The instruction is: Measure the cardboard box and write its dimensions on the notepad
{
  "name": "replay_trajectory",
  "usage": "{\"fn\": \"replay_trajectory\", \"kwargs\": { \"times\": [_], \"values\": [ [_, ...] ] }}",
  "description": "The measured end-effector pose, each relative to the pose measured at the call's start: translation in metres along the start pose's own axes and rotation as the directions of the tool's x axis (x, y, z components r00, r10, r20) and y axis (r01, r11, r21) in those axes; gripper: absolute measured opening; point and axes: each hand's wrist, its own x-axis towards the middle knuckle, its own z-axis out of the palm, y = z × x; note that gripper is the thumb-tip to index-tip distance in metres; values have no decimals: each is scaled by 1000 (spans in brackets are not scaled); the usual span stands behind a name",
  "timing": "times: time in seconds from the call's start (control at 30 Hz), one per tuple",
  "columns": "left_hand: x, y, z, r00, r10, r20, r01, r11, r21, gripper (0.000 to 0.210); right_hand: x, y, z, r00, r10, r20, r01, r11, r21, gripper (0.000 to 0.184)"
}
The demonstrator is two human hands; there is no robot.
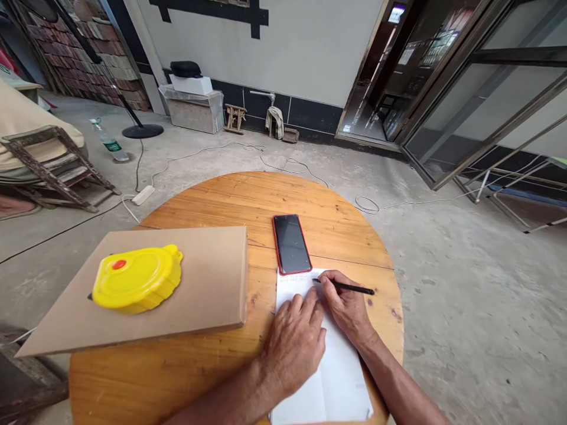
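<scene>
A sheet of white paper (330, 378) lies on the round wooden table (266, 192), with rows of small handwriting along its top edge. My right hand (348, 304) pinches a black pen (354, 288), its tip touching the paper near the writing. Flat on the sheet, just left of the pen tip, my left hand (296, 333) rests with the fingers stretched forward and nothing held. A phone with a red edge (292, 245) lies screen up at the paper's top edge; its screen is dark.
On the table's left a cardboard box (212, 283) carries a yellow case with a red button (137, 277). Beyond the table, cables run over the concrete floor near a power strip (143, 195). A wooden chair (57, 165) and a plastic bottle (110, 141) stand at left.
</scene>
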Motion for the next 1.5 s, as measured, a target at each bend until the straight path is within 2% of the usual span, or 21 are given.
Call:
{"fn": "replay_trajectory", "kwargs": {
  "times": [0.43, 0.73, 1.5],
  "values": [
    [-1, -1, 1, 1000, 6, -7, -6, 1000, -5, 41, -1, 0, 0, 1000, 29, -4, -29, 999, 38, 22],
    [-2, -2, 3, 999, 11, -39, -10, 1000, 30, 39, 0, 2, 0, 997, -1, -73, 3, 999, 38, 21],
    [-2, -1, 3, 999, 8, -31, -8, 1000, 22, 41, -2, 2, 0, 999, 27, -35, -25, 998, 61, 21]
  ]
}}
